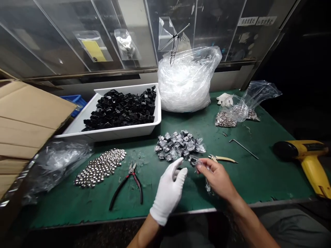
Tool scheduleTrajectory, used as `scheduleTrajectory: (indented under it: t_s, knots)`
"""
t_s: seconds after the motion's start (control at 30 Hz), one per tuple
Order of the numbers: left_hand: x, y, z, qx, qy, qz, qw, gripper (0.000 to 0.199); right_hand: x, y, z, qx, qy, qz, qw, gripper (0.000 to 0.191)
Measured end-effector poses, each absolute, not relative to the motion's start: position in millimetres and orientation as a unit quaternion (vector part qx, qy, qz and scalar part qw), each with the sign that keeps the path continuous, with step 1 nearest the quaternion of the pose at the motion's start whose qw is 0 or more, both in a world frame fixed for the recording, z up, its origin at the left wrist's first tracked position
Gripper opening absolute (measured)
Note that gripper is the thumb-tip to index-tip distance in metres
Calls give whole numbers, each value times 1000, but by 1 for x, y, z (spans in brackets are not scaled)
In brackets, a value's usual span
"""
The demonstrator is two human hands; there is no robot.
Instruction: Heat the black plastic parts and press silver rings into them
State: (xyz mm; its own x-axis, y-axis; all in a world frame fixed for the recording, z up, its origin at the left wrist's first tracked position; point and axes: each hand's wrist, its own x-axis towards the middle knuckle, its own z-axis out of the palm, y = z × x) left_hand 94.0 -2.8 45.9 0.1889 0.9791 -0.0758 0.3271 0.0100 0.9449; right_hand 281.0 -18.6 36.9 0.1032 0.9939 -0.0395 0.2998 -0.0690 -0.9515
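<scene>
My right hand [216, 175], bare, pinches a small black part in clear plastic wrap [193, 161] above the green mat. My left hand [169, 187] wears a white glove and sits close beside it with curled fingers. Something dark shows between its thumb and fingers, too hidden to name. Just behind both hands lies a pile of black parts wrapped in clear film [178, 144]. A strip of clear plastic [207, 186] hangs under my right hand. Small pliers with pale yellow handles [223, 158] lie right of the pile.
Black-handled cutting pliers [130, 184] and many metal nuts [100, 167] lie to the left. Behind stand a white tray [124, 131] of black parts and a bulging clear bag [186, 86]. Rightward are bagged screws [226, 119], a hex key [244, 149] and a yellow power tool [311, 165].
</scene>
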Motion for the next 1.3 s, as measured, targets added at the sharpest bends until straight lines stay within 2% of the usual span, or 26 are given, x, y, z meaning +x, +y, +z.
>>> scheduleTrajectory:
  t_s: [0.07,0.17,0.37,0.47,0.6,0.9,1.0,1.07,1.2,1.3]
  knots:
    - [95,3,57,524,497,327,610,52,279,-22,44,-568,-537,451,431,27]
    - [95,12,64,455,470,313,689,50,273,-25,47,-525,-527,509,434,25]
    - [91,11,56,420,523,346,656,34,264,-26,37,-519,-486,544,446,31]
    - [90,12,56,465,557,368,581,27,266,-25,31,-530,-484,533,449,32]
    - [85,21,62,555,595,381,439,18,276,-23,21,-578,-473,481,460,33]
    - [84,44,68,696,544,358,304,15,267,-33,4,-624,-511,345,480,28]
    - [89,48,76,684,551,348,326,14,260,-42,8,-621,-534,294,493,28]
    - [93,50,80,637,571,347,384,16,254,-45,15,-608,-569,245,497,32]
    - [100,48,78,509,601,350,508,30,235,-39,33,-592,-667,138,432,40]
    - [104,45,75,494,603,339,527,32,226,-28,43,-609,-677,104,399,22]
